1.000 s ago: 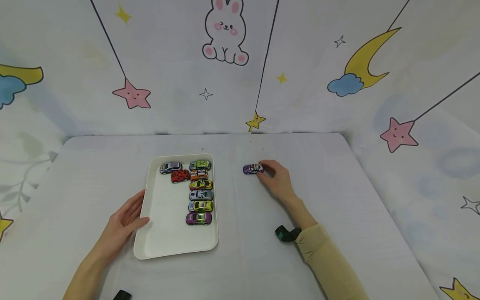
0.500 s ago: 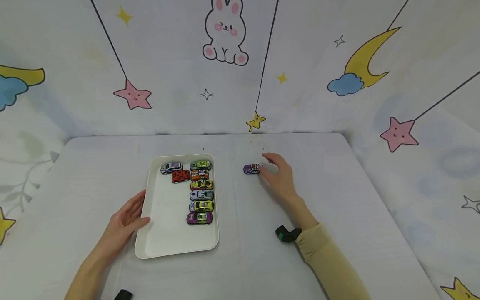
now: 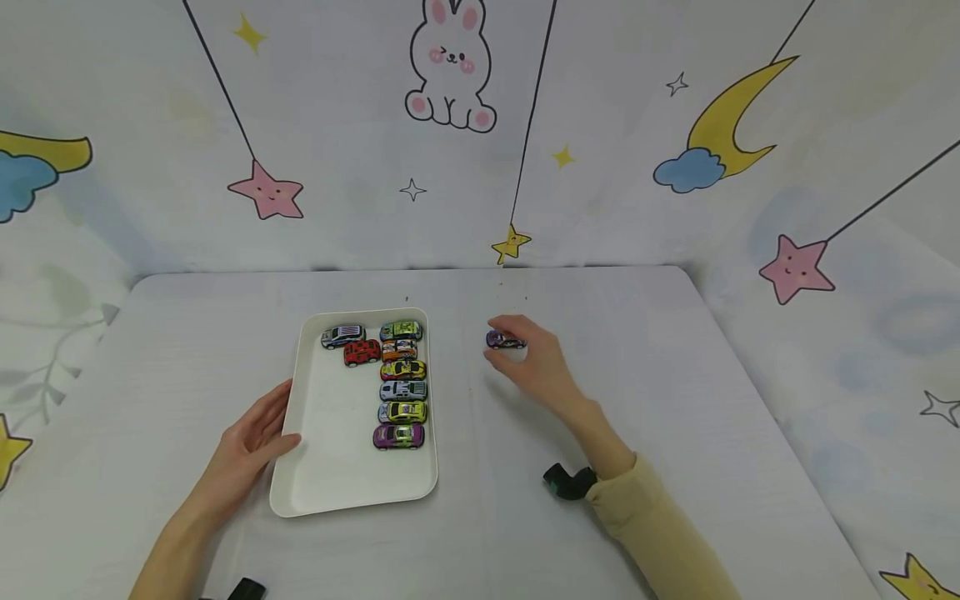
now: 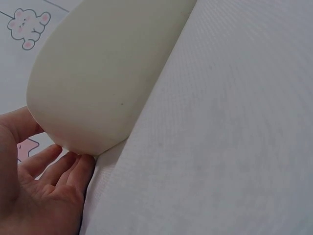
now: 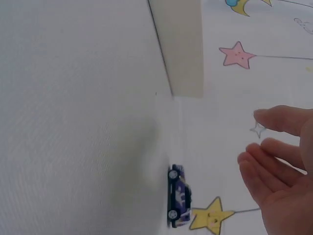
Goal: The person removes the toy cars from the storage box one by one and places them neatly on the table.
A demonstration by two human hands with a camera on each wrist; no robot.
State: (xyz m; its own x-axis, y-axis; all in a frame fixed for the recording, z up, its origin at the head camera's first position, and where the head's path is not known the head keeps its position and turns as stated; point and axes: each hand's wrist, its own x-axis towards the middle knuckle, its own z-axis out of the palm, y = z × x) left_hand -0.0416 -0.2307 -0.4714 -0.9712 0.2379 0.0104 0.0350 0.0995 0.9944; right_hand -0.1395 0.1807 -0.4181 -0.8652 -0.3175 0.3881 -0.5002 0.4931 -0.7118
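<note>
My left hand [image 3: 243, 442] holds the left side of a white tray [image 3: 330, 475], thumb over the rim and fingers against the outer wall. The left wrist view shows those fingertips at the tray's wall [image 4: 107, 83]. My right hand [image 3: 546, 367] hovers above a small purple toy car [image 3: 497, 339], thumb and fingers parted around it in the head view. From the right wrist, the car [image 5: 180, 196] stands on the tabletop, apart from the hand [image 5: 283, 176], which has nothing between thumb and fingers.
Inside the tray, several toy cars line the right side, the lowest being a purple one [image 3: 399, 437]. A red car [image 3: 362, 352] and a silver car [image 3: 343, 336] sit at its upper left. The white-covered table [image 3: 630, 333] meets a patterned backdrop [image 3: 600, 200].
My right hand pinched or touched the purple car's right end, drew back to the right with fingers spreading, then came left over the car. The left hand and tray stay put.
</note>
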